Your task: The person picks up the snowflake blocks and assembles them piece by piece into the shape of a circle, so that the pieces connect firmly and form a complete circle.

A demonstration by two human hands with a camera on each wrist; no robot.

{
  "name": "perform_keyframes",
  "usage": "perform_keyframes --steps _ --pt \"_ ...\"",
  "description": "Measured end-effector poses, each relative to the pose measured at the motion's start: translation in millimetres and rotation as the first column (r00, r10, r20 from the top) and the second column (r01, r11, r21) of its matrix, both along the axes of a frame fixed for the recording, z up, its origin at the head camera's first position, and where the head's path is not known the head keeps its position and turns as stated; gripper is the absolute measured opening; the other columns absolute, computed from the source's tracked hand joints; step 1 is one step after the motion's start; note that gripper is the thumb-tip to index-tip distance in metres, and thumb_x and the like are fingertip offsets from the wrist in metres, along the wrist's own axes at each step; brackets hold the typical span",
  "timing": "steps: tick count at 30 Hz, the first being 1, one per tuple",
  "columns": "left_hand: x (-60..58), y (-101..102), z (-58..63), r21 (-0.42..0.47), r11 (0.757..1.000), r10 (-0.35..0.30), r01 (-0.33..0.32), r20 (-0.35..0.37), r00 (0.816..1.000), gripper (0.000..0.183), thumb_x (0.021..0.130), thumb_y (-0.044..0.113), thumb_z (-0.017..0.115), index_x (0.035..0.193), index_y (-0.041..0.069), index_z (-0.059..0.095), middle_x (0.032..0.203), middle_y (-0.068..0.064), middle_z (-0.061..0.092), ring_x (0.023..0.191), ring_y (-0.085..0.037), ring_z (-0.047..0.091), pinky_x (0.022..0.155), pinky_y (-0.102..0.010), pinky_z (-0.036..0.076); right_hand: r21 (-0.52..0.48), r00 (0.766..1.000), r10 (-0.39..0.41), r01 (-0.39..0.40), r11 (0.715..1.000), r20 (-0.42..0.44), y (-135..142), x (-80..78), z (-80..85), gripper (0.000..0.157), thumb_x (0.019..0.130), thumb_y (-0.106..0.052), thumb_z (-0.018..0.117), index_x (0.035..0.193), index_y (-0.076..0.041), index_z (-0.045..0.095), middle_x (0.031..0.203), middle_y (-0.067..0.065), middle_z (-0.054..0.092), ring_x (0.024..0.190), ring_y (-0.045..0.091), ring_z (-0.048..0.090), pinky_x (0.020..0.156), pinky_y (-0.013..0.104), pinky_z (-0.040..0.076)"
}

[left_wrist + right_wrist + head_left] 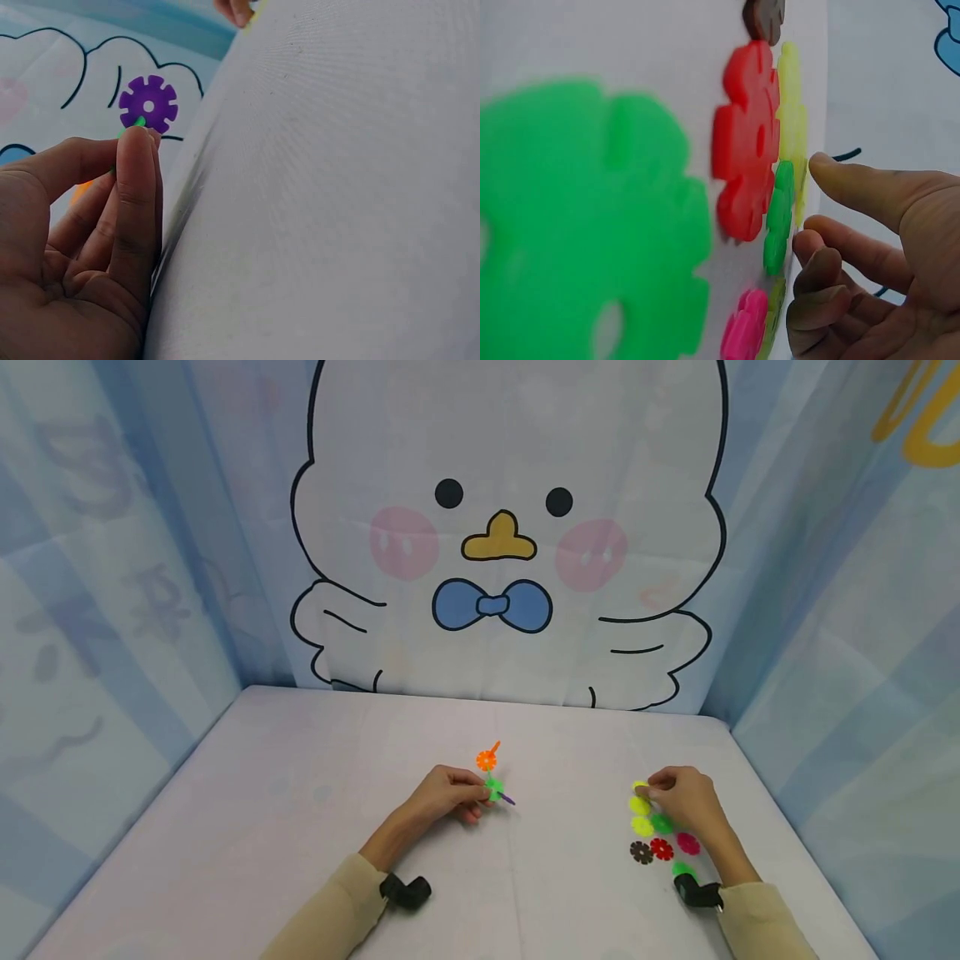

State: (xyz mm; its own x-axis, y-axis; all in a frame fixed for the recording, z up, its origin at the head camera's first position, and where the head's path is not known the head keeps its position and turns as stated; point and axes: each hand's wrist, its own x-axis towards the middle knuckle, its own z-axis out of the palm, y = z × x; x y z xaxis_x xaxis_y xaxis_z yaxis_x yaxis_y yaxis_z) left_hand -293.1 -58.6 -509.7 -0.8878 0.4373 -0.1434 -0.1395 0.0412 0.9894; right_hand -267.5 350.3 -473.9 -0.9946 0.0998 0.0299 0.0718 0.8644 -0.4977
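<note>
My left hand (457,792) pinches a green notched plastic disc (494,789) between thumb and forefinger, above the table. Slotted to it are a purple disc (160,94), edge-on in the head view, and, further up, an orange disc (486,761) with another orange piece standing edge-on. At the right, my right hand (686,797) holds the farthest yellow disc (639,786) at its edge, thumb and forefinger on either side. That grip is partly hidden by the hand. Closer to me lie two more yellow discs (640,806), touching or nearly so.
Beside the right hand lie a green disc (662,823), a red disc (662,848), a dark brown disc (641,852) and a magenta disc (687,843). Another green disc (682,869) sits near the right wrist camera (697,892). A printed curtain (510,660) rises behind the pale table (300,760).
</note>
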Motion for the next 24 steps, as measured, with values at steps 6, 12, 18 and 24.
perform_keyframes --steps 6,12,18,24 --pt "0.0 -1.0 0.3 -0.006 1.0 -0.002 0.002 -0.013 1.0 0.021 0.096 0.01 0.075 0.108 -0.007 0.075 0.088 -0.011 0.081 0.06 -0.007 0.068 0.061 -0.024 0.061 0.004 1.0 0.01 -0.011 1.0 0.015 -0.5 -3.2 -2.4 0.04 0.092 -0.029 0.082 0.107 0.007 0.075 0.1 0.022 0.076 0.089 0.031 0.067 0.08 0.045 0.06" --pt "0.6 -0.9 0.8 -0.008 1.0 -0.006 0.006 -0.008 1.0 0.022 0.096 0.01 0.075 0.11 -0.007 0.075 0.088 -0.01 0.081 0.06 -0.007 0.068 0.061 -0.023 0.06 -0.015 0.999 -0.011 0.012 1.0 0.042 -3.1 -3.5 1.1 0.039 0.093 -0.027 0.081 0.107 0.008 0.073 0.1 0.023 0.074 0.088 0.031 0.066 0.08 0.044 0.06" --pt "0.8 -0.3 0.6 -0.003 1.0 -0.009 0.009 -0.003 1.0 0.022 0.096 0.011 0.076 0.11 -0.007 0.075 0.089 -0.009 0.081 0.061 -0.007 0.068 0.062 -0.023 0.06 -0.007 1.0 0.0 0.0 1.0 0.018 -5.0 -2.5 1.9 0.038 0.092 -0.026 0.082 0.109 0.006 0.069 0.104 0.027 0.072 0.091 0.035 0.066 0.079 0.048 0.06" --pt "0.3 -1.0 0.4 0.001 1.0 -0.009 0.009 0.001 1.0 0.022 0.096 0.01 0.075 0.11 -0.007 0.075 0.087 -0.008 0.081 0.06 -0.007 0.068 0.061 -0.023 0.06 -0.021 1.0 -0.024 0.024 0.999 0.014 -4.7 -2.5 2.2 0.031 0.093 -0.022 0.081 0.109 0.003 0.071 0.101 0.023 0.073 0.089 0.033 0.065 0.072 0.039 0.056"
